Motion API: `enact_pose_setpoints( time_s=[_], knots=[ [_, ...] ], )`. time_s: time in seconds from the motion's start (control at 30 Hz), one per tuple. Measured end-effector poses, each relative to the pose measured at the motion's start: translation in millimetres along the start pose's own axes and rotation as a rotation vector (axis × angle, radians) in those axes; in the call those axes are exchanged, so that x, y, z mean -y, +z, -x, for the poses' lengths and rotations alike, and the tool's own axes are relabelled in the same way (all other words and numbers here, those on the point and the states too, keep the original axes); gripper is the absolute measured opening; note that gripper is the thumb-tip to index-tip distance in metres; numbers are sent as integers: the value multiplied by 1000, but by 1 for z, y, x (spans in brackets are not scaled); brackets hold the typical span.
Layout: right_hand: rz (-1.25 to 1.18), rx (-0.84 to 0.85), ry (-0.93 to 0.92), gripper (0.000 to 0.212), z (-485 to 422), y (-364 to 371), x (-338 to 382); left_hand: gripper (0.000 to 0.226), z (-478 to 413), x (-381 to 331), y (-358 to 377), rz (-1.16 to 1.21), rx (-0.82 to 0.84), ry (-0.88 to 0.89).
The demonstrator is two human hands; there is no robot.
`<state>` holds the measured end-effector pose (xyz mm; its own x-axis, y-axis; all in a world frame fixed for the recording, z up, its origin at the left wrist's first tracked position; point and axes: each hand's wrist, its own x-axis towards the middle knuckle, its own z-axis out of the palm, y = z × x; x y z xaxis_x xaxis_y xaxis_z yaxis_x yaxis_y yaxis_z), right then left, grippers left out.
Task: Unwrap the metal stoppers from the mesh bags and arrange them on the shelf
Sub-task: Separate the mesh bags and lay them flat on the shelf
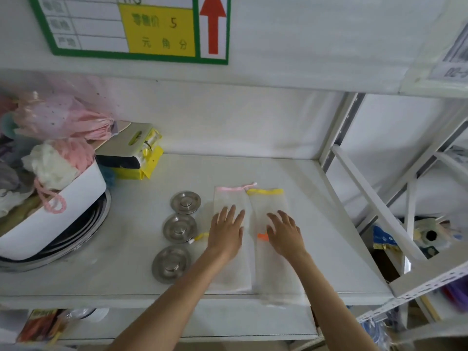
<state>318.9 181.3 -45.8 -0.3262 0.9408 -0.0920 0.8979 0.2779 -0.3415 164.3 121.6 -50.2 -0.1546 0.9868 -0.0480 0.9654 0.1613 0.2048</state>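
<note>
At far left I see a white tub (76,196) of clutter. Next, three metal stoppers (180,233) lie in a line on the shelf (329,249). My left hand (226,233) presses flat, fingers spread, on the pink-trimmed mesh bag (229,198); my right hand (286,233) lies equally open on the yellow-trimmed mesh bag (269,201).

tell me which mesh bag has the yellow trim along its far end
The right mesh bag, under the right hand; the left mesh bag beside it has pink trim.

Silver stoppers (185,202), white mesh bags (231,198) w/ pink, yellow, orange trim.
</note>
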Motion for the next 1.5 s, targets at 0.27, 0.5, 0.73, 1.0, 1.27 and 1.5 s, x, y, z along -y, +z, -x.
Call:
enact_pose_setpoints(
  time_s=[0.27, 0.5, 0.73, 1.0, 1.27, 1.5],
  knots=[
    [165, 88, 3, 45, -34, 11, 8, 46, -41, 21, 11, -32, 202, -49],
    [164, 110, -23, 47, -46, 7, 17, 47, -46, 27, 2, -58, 216, -66],
    [17, -60, 17, 43, 58, 6, 9, 48, 52, 0, 14, 22, 0, -85],
    [63, -31, -56, 52, 99, 46, 4, 48, 86, 10, 39, -71, 55, 24],
    [34, 33, -61, 49, 79, 29, 15, 53, 78, 14, 21, -50, 72, -9],
    [91, 104, -35, 53, 77, 26, 18, 56, 74, 8, 20, -49, 177, -17]
  ],
)
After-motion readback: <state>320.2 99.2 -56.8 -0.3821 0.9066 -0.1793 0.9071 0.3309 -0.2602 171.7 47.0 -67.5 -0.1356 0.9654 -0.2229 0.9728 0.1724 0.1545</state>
